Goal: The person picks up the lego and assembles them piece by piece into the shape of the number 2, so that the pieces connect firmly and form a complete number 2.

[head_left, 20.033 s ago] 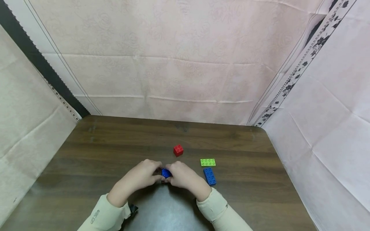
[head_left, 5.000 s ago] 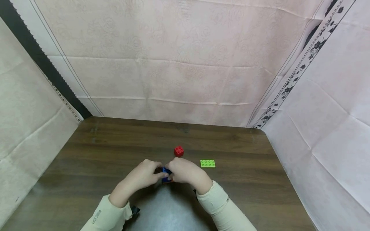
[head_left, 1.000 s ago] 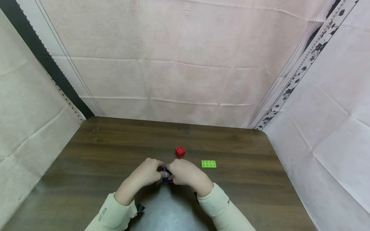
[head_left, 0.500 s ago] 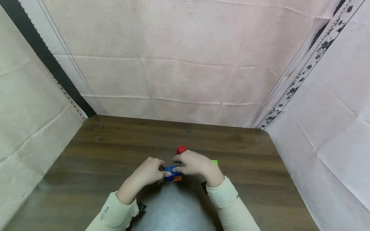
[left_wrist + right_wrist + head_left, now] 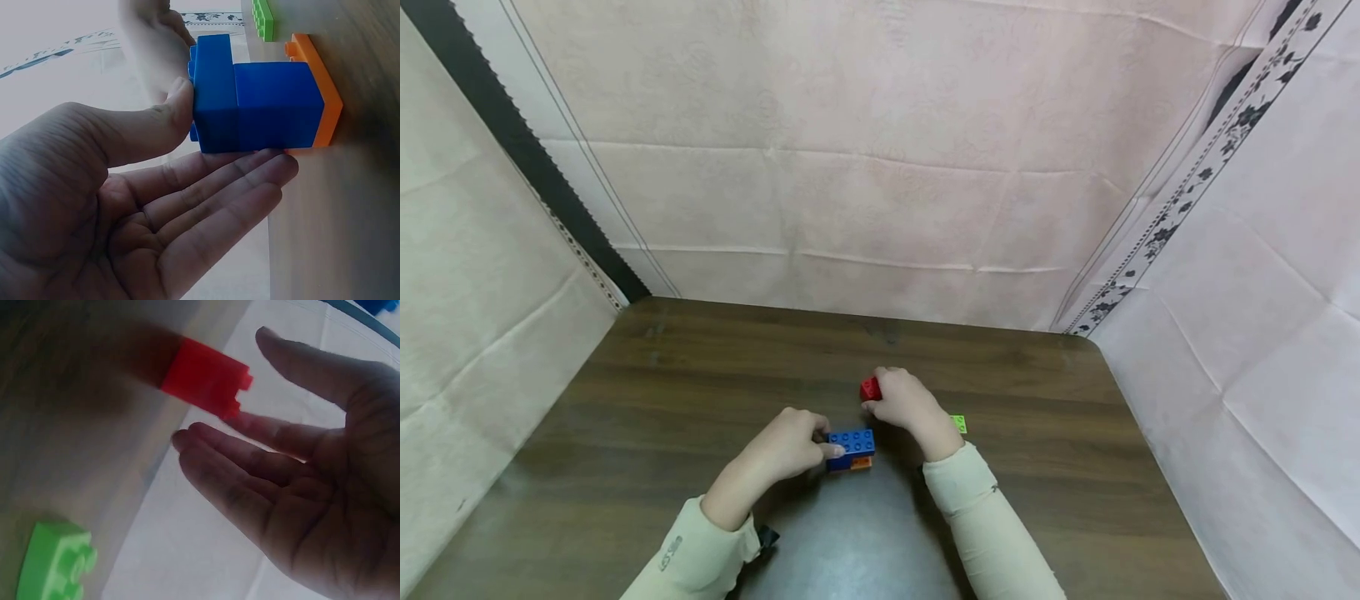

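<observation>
In the head view a stack of building bricks stands mid-table: a long blue brick (image 5: pixel 852 440) on top, another blue brick (image 5: pixel 278 103) under it, and an orange plate brick (image 5: pixel 322 94) at the bottom. My left hand (image 5: pixel 786 446) holds the stack's left end, thumb on the studded top and fingertips along its side. My right hand (image 5: pixel 910 404) reaches round the red brick (image 5: pixel 869 389) at the back. In the right wrist view its thumb stands apart from the red brick, while the index fingertip is right at the brick's studded edge.
A lime-green brick (image 5: pixel 958 423) lies to the right, partly hidden behind the right wrist in the head view. The wooden table (image 5: pixel 737 350) ends at pale patterned cloth (image 5: pixel 850 208) hung at the back and sides.
Over the last second my right hand has left the blue stack and moved back to the red brick. Earlier, the long blue brick lay loose on the right. My left hand stays at the stack.
</observation>
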The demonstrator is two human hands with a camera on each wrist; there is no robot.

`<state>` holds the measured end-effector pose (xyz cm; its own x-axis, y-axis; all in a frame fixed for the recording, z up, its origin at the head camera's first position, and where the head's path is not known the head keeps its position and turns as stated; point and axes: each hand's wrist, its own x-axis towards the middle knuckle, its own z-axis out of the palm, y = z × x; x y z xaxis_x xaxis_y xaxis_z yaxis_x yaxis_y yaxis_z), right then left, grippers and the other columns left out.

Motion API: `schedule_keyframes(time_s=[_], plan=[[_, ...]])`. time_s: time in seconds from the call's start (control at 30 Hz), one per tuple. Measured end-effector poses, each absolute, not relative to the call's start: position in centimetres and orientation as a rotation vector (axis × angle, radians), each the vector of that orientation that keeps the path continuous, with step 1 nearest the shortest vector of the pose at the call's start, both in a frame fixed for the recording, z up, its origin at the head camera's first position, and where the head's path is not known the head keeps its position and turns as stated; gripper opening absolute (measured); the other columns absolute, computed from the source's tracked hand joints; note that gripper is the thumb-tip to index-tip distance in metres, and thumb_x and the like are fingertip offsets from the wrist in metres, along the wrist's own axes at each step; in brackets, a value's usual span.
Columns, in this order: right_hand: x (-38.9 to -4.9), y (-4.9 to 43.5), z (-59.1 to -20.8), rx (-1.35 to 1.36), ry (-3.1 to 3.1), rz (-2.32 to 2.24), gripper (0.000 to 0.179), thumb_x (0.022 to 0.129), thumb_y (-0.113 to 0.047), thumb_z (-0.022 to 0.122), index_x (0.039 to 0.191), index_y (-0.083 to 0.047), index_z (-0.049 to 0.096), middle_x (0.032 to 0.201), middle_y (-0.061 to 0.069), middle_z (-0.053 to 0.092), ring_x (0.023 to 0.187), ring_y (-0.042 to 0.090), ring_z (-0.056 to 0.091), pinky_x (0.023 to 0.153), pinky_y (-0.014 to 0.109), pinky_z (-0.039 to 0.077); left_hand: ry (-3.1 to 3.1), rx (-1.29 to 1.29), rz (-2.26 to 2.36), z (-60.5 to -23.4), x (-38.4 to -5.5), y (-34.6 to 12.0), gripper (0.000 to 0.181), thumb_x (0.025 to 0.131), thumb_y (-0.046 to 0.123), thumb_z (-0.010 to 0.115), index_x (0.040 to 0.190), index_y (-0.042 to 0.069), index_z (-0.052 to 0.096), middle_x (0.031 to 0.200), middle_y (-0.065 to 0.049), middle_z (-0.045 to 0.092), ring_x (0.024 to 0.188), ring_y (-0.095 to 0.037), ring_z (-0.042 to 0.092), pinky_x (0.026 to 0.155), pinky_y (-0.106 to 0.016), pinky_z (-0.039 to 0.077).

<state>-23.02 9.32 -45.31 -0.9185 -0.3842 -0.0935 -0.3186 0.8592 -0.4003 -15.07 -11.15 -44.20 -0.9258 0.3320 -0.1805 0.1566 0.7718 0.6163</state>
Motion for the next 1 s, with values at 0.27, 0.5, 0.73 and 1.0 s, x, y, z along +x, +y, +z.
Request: schedule_keyframes(time_s=[0.27,0.5,0.73,1.0], plan=[[-24.0,8.5,-46.7,-0.454,2.918,-0.567,0.040,0.088,-0.032,0.078,0.114,-0.005,0.063,0.084,0.005,0.063,0.066,0.019,0.057,0.063,0.034,0.052,2.688,0.385,0.897,-44.2,-15.1,-11.2,0.033,0.089,0.033,0.078,0.105,0.004,0.074,0.094,-0.006,0.071,0.071,-0.014,0.060,0.075,-0.042,0.056],[-24.1,8.7,-46.7,-0.451,2.929,-0.601,0.034,0.090,-0.024,0.077,0.112,-0.004,0.063,0.082,0.006,0.062,0.065,0.020,0.056,0.060,0.033,0.051,2.678,0.397,0.907,-44.2,-15.0,-11.4,0.037,0.089,0.033,0.078,0.108,0.002,0.073,0.092,-0.006,0.070,0.068,-0.014,0.059,0.072,-0.040,0.055],[-23.7,9.2,-46.5,-0.469,2.914,-0.640,0.040,0.091,-0.022,0.075,0.124,-0.003,0.061,0.090,0.007,0.065,0.066,0.019,0.058,0.059,0.030,0.052,2.684,0.410,0.904,-44.1,-15.0,-11.4,0.036,0.088,0.032,0.079,0.107,0.002,0.073,0.090,-0.005,0.070,0.068,-0.014,0.058,0.071,-0.039,0.054],[-22.7,10.0,-46.1,-0.546,2.920,-0.659,0.047,0.093,-0.024,0.074,0.132,-0.004,0.059,0.098,0.009,0.069,0.069,0.016,0.060,0.065,0.031,0.056,2.695,0.423,0.895,-44.3,-15.1,-11.4,0.035,0.088,0.033,0.078,0.106,0.004,0.074,0.095,-0.006,0.072,0.071,-0.014,0.060,0.075,-0.042,0.056]])
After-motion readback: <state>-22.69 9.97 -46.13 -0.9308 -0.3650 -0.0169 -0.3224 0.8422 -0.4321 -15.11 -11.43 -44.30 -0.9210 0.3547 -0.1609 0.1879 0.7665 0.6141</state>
